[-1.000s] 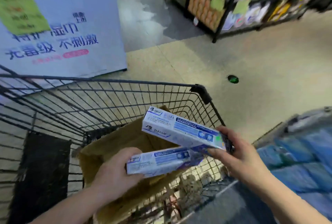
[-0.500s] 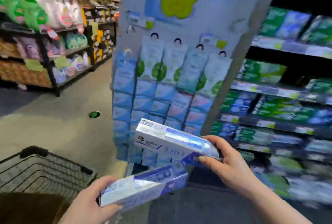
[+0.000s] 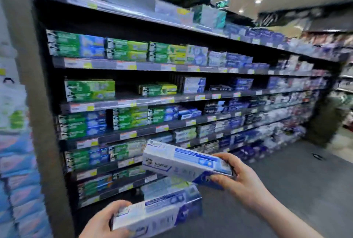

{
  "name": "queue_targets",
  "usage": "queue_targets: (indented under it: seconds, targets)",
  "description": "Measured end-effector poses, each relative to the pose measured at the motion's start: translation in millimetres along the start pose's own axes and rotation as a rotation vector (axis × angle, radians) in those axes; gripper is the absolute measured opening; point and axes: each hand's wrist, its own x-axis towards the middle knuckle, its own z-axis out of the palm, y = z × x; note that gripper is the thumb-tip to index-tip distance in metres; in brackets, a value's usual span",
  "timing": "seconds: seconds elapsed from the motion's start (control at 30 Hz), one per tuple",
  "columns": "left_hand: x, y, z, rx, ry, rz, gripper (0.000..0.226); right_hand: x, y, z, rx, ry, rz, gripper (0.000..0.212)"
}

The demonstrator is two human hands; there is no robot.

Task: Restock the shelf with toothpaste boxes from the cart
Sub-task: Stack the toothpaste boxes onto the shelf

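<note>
I face a tall toothpaste shelf unit [image 3: 145,102] with several rows of green, blue and white boxes. My right hand [image 3: 238,178] grips the right end of a white and blue toothpaste box [image 3: 177,159], held level in front of the lower shelves. My left hand [image 3: 103,222] grips the left end of a second white and blue toothpaste box [image 3: 158,211], lower and nearer to me. The third shelf has dark gaps [image 3: 127,87] between its green boxes. The cart is out of view.
A grey upright post [image 3: 38,123] bounds the shelf on the left, with hanging blue and white packs [image 3: 15,161] beyond it. The grey aisle floor [image 3: 286,190] runs to the right along the shelving. More racks [image 3: 345,88] stand at the far right.
The view has swung right from the cart and the end display to the toothpaste shelves. Both hands still hold their boxes, carried along with the turn.
</note>
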Motion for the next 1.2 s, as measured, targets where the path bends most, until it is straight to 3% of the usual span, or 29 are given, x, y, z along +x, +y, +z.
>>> queue_targets:
  seconds: [0.17, 0.33, 0.5, 0.87, 1.03, 1.2]
  targets:
    - [41.5, 66.3, 77.8, 0.079, -0.115, -0.043, 0.038, -7.9, 50.4, -83.8, 0.024, 0.132, 0.055, 0.041]
    - [84.2, 106.8, 119.3, 0.097, -0.188, -0.024, 0.058, -2.7, 89.9, -131.0, 0.017, 0.207, 0.082, 0.039]
    - [141.0, 124.0, 154.5, 0.099, -0.2, -0.013, 0.057, 29.2, 124.8, -161.2, 0.037, 0.252, 0.096, 0.031]
    - [340.5, 156.8, 187.0, 0.025, -0.143, 0.024, 0.056, 213.1, 198.7, -208.1, -0.003, 0.251, 0.134, 0.035]
    - [415.7, 164.8, 188.3, -0.022, -0.087, 0.022, 0.044, 293.4, 222.1, -214.4, 0.036, 0.194, 0.111, 0.031]
    - [463.7, 162.0, 185.0, -0.033, -0.008, 0.003, 0.046, 363.7, 243.6, -216.9, 0.045, 0.105, 0.07, 0.066]
